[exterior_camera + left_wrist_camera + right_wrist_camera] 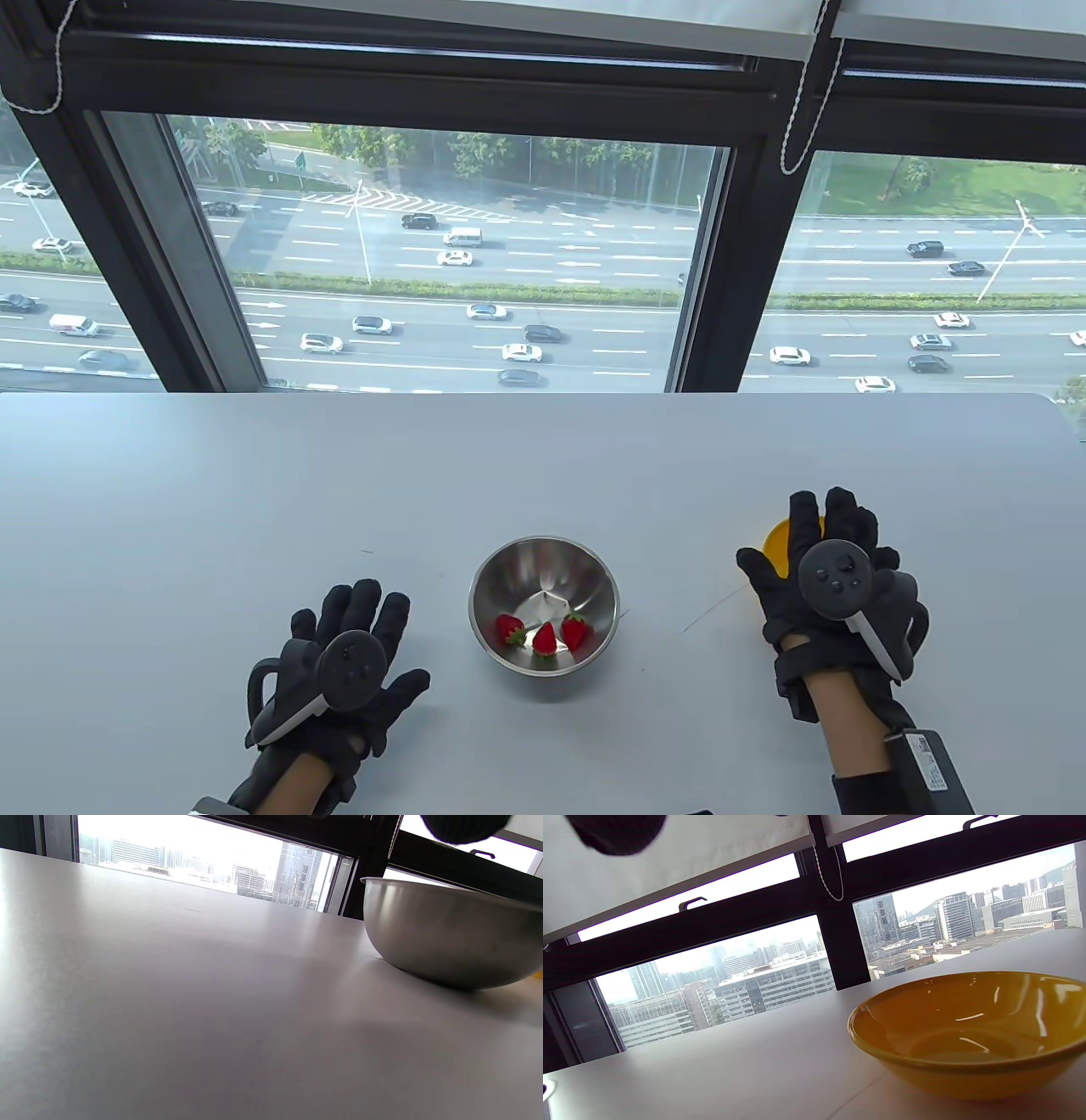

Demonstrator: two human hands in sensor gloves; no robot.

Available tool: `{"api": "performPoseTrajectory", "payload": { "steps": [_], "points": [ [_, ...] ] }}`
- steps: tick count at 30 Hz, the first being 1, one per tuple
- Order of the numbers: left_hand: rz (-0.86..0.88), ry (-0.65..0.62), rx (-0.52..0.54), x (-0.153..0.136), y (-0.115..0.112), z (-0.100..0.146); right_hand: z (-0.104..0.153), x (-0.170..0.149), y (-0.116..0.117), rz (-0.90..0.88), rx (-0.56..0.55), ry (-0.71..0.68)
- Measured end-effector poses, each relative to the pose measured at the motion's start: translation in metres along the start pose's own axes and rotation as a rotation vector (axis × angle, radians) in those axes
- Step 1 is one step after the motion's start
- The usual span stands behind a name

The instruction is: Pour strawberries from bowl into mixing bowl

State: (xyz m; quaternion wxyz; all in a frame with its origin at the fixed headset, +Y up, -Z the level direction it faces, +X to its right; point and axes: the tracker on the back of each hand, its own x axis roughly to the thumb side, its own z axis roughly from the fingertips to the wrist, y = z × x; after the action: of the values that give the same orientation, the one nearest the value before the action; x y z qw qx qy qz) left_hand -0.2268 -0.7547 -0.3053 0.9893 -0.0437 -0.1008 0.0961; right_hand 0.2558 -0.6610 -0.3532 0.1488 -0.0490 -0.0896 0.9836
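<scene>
A steel mixing bowl (544,604) stands at the middle of the table and holds three red strawberries (544,637). Its outer wall shows in the left wrist view (449,938). A yellow bowl (779,538) stands on the table at the right, mostly hidden under my right hand; in the right wrist view (971,1031) it looks empty. My right hand (827,556) hovers flat over the yellow bowl with fingers spread, holding nothing. My left hand (352,654) lies flat on the table, left of the steel bowl, fingers spread and empty.
The white table (254,509) ends at a far edge against a large window. A faint line marks the tabletop between the two bowls (713,613).
</scene>
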Motion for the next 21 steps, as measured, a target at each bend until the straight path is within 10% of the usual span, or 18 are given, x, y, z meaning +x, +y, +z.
{"api": "performPoseTrajectory", "payload": {
  "steps": [21],
  "points": [
    [-0.023,-0.05,0.044,0.009,0.0,0.001,0.053,0.063,0.019,0.043,0.117,-0.338]
  ]
}}
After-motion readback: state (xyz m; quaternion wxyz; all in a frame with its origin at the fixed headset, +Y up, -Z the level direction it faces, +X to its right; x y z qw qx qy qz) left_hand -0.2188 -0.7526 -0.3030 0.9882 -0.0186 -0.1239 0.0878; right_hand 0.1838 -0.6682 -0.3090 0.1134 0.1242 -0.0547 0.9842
